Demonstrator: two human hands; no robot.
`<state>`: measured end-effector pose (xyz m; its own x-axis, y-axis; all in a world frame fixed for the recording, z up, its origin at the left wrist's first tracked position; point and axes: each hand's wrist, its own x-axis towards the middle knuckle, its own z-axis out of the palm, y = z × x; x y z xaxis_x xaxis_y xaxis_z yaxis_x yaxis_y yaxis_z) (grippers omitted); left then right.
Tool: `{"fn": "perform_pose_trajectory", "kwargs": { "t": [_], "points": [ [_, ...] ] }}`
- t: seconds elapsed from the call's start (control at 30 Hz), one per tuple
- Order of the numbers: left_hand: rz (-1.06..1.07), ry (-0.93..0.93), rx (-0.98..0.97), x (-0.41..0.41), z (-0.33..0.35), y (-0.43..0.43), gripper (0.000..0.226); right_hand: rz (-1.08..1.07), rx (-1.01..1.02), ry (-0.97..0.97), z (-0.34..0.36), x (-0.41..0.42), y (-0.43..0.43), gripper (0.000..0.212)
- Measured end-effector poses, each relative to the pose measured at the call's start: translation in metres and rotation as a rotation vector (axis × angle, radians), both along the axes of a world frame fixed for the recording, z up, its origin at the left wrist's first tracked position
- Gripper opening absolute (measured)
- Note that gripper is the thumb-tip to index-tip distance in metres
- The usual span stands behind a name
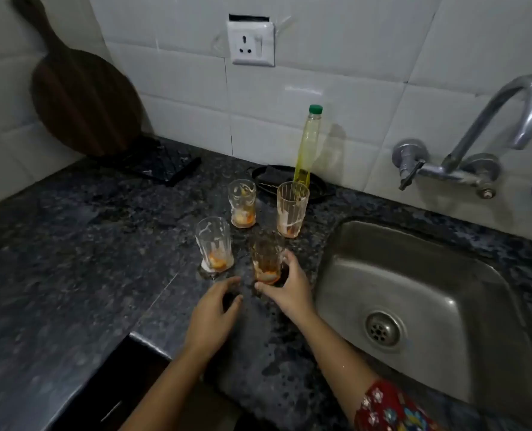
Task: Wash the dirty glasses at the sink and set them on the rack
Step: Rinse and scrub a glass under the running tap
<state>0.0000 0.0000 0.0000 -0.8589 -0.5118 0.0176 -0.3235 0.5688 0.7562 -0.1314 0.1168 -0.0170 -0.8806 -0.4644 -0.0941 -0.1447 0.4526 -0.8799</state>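
Observation:
Several dirty glasses with orange residue stand on the dark granite counter (71, 250) left of the sink. The nearest is an amber glass (266, 259); my right hand (286, 289) curls around its base, thumb in front and fingers behind. Left of it stands a clear glass (214, 244). Two more are farther back: a curved glass (242, 203) and a ribbed glass (291, 209). My left hand (216, 309) hovers just before the clear and amber glasses, fingers spread, holding nothing. The steel sink (420, 293) lies to the right, dry-looking, with a drain (383, 329).
A tall bottle of yellow liquid with a green cap (306, 147) stands behind the glasses beside a black dish holding a scrubber (274, 177). A wall tap (482, 144) arches over the sink. A round wooden board (84, 98) leans in the corner above a dark flat rack (165, 164).

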Motion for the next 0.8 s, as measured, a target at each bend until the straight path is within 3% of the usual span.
{"fn": "perform_pose_trajectory", "kwargs": {
  "t": [0.23,0.47,0.63,0.8],
  "points": [
    [0.007,0.146,0.262,-0.023,-0.001,-0.009,0.029,-0.148,-0.194,-0.006,0.006,0.0,-0.017,0.051],
    [-0.031,0.278,0.37,-0.059,0.016,0.004,0.025,-0.272,-0.29,0.047,0.014,-0.001,0.025,0.06],
    [-0.2,0.233,0.367,-0.106,0.027,0.046,0.025,-0.43,-0.26,0.147,0.027,-0.025,0.096,0.061],
    [-0.293,0.214,0.401,-0.175,0.038,0.097,0.028,-0.521,-0.264,0.065,0.041,-0.055,0.172,0.053]
  ]
}}
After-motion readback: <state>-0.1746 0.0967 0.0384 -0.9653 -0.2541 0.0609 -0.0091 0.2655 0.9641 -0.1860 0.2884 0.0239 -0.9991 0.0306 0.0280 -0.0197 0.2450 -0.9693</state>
